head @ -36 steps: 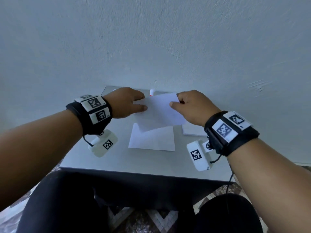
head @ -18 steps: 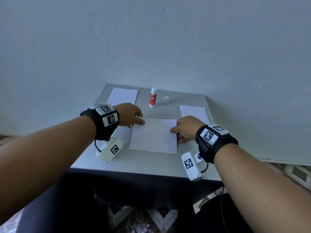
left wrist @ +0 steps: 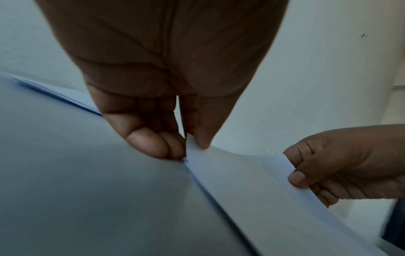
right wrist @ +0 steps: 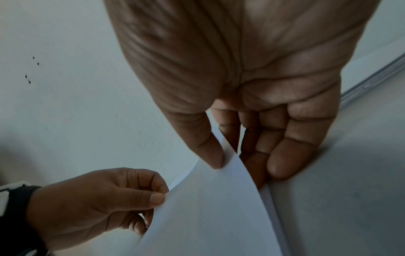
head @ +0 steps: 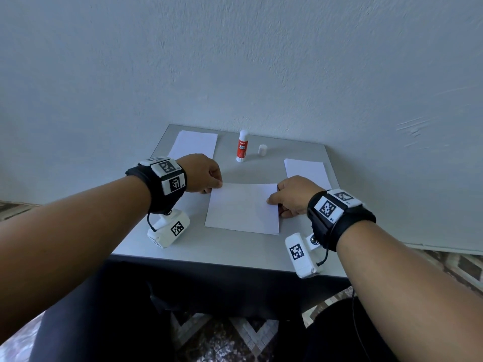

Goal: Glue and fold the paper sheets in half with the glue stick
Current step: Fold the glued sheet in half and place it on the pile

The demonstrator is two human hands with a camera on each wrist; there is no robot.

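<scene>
Both hands pinch the folded sheet (head: 243, 207): left hand (head: 202, 175) at its far-left corner, right hand (head: 292, 195) at its right edge; wrist views show the flap lifted off the surface (head: 230, 246).

One table (head: 235, 246) is seen. Three lots of white paper are counted on it: one folded sheet (head: 243, 207) at the middle, one lot (head: 193, 143) at the far left corner and one (head: 305, 168) by the right edge; whether those two are single sheets or stacks cannot be told. One glue stick (head: 242, 146) and one loose cap (head: 262, 149) are found near the far edge. Two hands are counted, left hand (head: 202, 173) and right hand (head: 292, 195).
</scene>
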